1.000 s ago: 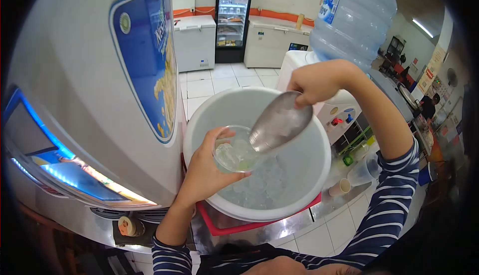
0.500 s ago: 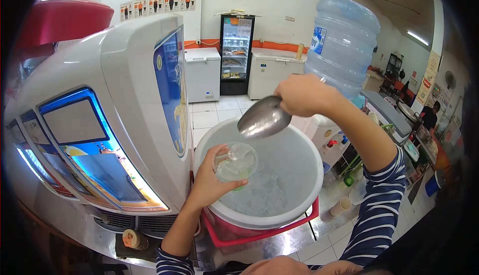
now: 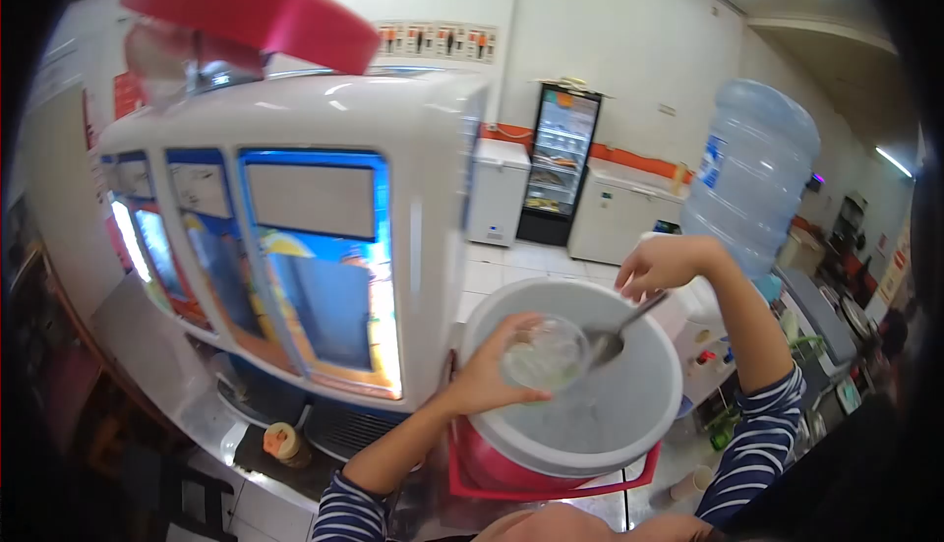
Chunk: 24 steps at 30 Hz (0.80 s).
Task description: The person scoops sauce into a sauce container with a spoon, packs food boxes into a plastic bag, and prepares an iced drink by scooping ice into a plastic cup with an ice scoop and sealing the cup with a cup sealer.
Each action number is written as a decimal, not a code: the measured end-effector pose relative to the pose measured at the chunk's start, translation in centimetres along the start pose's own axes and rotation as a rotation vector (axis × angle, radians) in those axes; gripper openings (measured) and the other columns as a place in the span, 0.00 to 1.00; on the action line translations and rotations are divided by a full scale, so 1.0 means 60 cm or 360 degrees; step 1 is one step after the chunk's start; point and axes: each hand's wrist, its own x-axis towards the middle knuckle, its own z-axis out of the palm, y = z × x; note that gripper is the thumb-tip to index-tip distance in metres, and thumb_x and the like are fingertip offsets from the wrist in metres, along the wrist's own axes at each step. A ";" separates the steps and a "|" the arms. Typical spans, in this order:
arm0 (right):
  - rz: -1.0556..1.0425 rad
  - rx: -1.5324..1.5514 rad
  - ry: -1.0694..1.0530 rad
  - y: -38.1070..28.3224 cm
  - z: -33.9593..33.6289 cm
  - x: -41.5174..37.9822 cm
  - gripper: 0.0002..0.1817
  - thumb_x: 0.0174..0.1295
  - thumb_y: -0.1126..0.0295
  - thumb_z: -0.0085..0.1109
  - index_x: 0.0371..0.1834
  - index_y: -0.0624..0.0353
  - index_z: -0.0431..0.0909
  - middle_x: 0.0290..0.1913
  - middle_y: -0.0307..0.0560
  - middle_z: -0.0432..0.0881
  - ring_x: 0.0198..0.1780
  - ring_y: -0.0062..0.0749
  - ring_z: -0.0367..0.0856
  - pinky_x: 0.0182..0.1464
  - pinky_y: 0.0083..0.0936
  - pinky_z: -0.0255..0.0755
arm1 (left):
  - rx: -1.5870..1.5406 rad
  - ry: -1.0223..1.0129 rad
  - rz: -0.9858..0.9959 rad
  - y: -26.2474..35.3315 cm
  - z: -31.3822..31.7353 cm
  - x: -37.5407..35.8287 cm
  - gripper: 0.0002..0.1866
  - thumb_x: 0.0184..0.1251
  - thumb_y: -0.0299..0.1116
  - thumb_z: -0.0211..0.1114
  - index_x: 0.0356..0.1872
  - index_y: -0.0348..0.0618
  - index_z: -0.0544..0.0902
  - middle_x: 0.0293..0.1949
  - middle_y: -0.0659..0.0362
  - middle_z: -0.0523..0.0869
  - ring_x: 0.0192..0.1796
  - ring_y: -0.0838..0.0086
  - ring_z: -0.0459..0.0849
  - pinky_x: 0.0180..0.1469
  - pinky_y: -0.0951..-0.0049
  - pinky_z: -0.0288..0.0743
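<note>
My left hand [image 3: 492, 367] is wrapped round a clear cup [image 3: 544, 353] with ice in it, over the left part of a large round tub [image 3: 672, 399]. Inside the tub, ice [image 3: 590, 419] lies low down. A metal scoop [image 3: 608, 345] leans in the tub beside the cup, its handle slanting up to the right. Just above the handle's upper end is my right hand [image 3: 657, 265], its fingers loosely bent and apart from the scoop, holding nothing.
A white drink dispenser [image 3: 428, 247] with a red lid [image 3: 246, 11] stands left of the tub. A big water bottle [image 3: 752, 178] is at the right. A small jar [image 3: 285, 446] sits at the lower left. Behind are a fridge [image 3: 560, 163] and chest freezers [image 3: 624, 212].
My right hand has let go of the scoop, which has gone from above the tub down into it. The head view has swung left, showing more of the dispenser.
</note>
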 end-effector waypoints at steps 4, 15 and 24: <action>-0.0193 -0.0424 0.1075 -0.107 -0.131 -0.026 0.13 0.55 0.65 0.54 0.41 0.58 0.79 0.31 0.44 0.82 0.35 0.29 0.78 0.39 0.26 0.71 | -0.0513 -0.0215 0.0183 0.028 -0.022 -0.028 0.49 0.32 0.32 0.77 0.62 0.39 0.59 0.58 0.55 0.67 0.62 0.67 0.64 0.64 0.69 0.55; -0.0702 -0.0235 0.1530 -0.591 -0.414 0.096 0.35 0.54 0.59 0.57 0.66 0.54 0.56 0.53 0.51 0.74 0.44 0.34 0.80 0.43 0.33 0.76 | -0.0567 -0.0346 -0.0267 0.031 -0.200 -0.303 0.47 0.34 0.31 0.77 0.61 0.39 0.60 0.57 0.53 0.69 0.61 0.68 0.66 0.63 0.68 0.57; -0.0302 -0.0823 0.2295 -0.640 -0.411 0.134 0.12 0.51 0.65 0.54 0.36 0.55 0.82 0.39 0.52 0.81 0.45 0.40 0.79 0.48 0.33 0.72 | -0.0885 -0.0202 -0.0336 -0.054 -0.187 -0.425 0.45 0.32 0.30 0.79 0.56 0.35 0.62 0.51 0.50 0.74 0.56 0.66 0.72 0.59 0.68 0.64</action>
